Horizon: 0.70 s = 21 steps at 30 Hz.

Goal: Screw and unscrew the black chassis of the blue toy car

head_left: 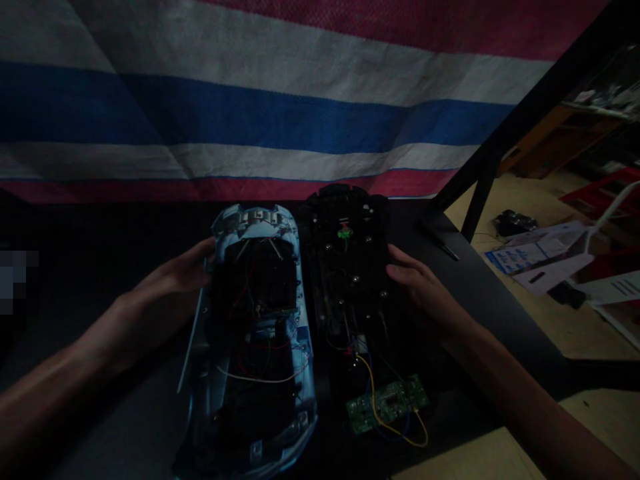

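A light blue toy car body shell [305, 373] lies upside down on the dark table, its inside showing thin red, green and white wires. My left hand [187, 270] grips the shell's left edge, with the fingertips hidden by it. Beside the shell on the right is the black toy car chassis [356, 263], dotted with screws and a small green part. My right hand [415, 283] holds its right side, thumb and a finger showing at the edge. A green circuit board [387, 403] hangs off the chassis's near end on yellow and blue wires.
A screwdriver [445, 245] lies at the table's right side. Behind the table [500, 313] hangs a striped red, white and blue sheet [300, 113]. A dark metal frame post [500, 133] slants at the right, with papers [540, 257] and clutter beyond on the floor.
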Each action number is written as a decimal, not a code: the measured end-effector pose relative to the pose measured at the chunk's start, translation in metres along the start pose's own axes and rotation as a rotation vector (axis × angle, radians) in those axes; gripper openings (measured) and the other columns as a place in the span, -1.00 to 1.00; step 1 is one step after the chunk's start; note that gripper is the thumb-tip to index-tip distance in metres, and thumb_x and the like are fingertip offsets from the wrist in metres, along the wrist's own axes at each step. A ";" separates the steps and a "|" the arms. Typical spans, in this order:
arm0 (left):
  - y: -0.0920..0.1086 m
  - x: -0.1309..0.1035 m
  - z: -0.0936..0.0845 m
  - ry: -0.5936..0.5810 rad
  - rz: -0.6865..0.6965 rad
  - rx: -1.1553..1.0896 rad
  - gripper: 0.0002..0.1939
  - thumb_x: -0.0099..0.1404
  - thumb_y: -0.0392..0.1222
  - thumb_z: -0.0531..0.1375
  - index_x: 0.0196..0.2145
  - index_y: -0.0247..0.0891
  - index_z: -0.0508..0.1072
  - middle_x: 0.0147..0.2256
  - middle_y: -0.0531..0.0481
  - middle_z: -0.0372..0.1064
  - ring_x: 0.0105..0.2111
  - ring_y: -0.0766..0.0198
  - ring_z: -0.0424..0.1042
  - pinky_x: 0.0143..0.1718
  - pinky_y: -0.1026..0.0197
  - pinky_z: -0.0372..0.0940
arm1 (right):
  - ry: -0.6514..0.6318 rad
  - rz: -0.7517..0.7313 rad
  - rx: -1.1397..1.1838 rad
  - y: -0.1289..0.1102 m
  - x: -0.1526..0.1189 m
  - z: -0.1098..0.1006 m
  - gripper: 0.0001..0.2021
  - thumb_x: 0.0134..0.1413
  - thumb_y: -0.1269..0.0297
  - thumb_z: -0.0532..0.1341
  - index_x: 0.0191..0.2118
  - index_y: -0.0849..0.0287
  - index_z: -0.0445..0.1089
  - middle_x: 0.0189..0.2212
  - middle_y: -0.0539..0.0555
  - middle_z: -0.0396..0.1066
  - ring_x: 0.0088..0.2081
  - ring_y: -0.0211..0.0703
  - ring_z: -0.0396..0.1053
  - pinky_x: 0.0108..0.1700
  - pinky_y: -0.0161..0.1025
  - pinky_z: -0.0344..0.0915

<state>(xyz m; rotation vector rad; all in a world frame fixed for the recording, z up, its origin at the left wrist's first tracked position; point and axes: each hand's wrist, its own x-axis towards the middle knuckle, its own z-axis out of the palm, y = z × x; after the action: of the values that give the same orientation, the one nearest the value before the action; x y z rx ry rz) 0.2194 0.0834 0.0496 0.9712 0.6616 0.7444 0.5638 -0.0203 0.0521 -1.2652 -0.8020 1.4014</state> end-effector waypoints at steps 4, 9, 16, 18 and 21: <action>0.004 -0.002 0.004 -0.033 0.022 -0.006 -0.54 0.44 -0.19 0.29 0.26 -0.15 0.54 0.09 0.02 0.67 0.08 -0.07 0.63 -0.01 0.14 0.57 | 0.051 -0.010 0.025 0.002 0.001 -0.002 -0.48 0.03 0.13 0.49 0.15 -0.06 0.56 0.01 0.01 0.67 -0.10 0.04 0.64 -0.18 -0.18 0.52; 0.003 -0.001 -0.001 -0.019 0.033 -0.019 -0.62 0.42 -0.24 0.31 0.17 -0.12 0.61 0.00 0.05 0.70 0.02 0.03 0.64 -0.04 0.21 0.53 | 0.039 0.002 0.019 0.002 0.004 -0.004 -0.56 0.12 0.17 0.42 0.15 -0.03 0.56 0.03 0.05 0.67 -0.09 0.06 0.64 -0.18 -0.16 0.48; 0.003 -0.001 0.002 0.007 0.037 0.018 -0.54 0.31 -0.25 0.34 0.17 -0.14 0.61 0.01 -0.02 0.66 0.07 -0.03 0.57 -0.05 0.16 0.48 | 0.070 0.033 0.052 0.003 0.005 -0.006 -0.67 0.21 0.26 0.38 0.10 -0.02 0.61 -0.12 0.03 0.70 -0.31 -0.10 0.62 -0.26 -0.21 0.43; 0.004 -0.001 0.005 0.048 0.014 0.040 -0.48 0.30 -0.26 0.32 0.22 -0.17 0.56 0.00 -0.06 0.66 0.03 -0.06 0.58 -0.06 0.11 0.46 | 0.069 0.003 0.053 0.003 0.007 -0.004 -0.65 0.14 0.32 0.38 0.06 -0.06 0.62 -0.24 -0.03 0.69 -0.40 -0.15 0.58 -0.34 -0.25 0.41; 0.005 -0.002 0.008 0.073 0.009 0.048 -0.42 0.27 -0.28 0.30 0.25 -0.22 0.51 -0.02 -0.11 0.65 -0.09 -0.06 0.59 -0.10 0.05 0.43 | 0.062 0.004 0.017 -0.001 0.010 0.001 -0.67 0.05 0.34 0.35 -0.04 -0.06 0.63 -0.32 -0.06 0.67 -0.43 -0.14 0.56 -0.40 -0.28 0.40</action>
<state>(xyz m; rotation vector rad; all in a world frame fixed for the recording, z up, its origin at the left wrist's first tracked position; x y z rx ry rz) 0.2234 0.0802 0.0580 0.9953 0.7417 0.7773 0.5644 -0.0106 0.0504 -1.2912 -0.7440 1.3635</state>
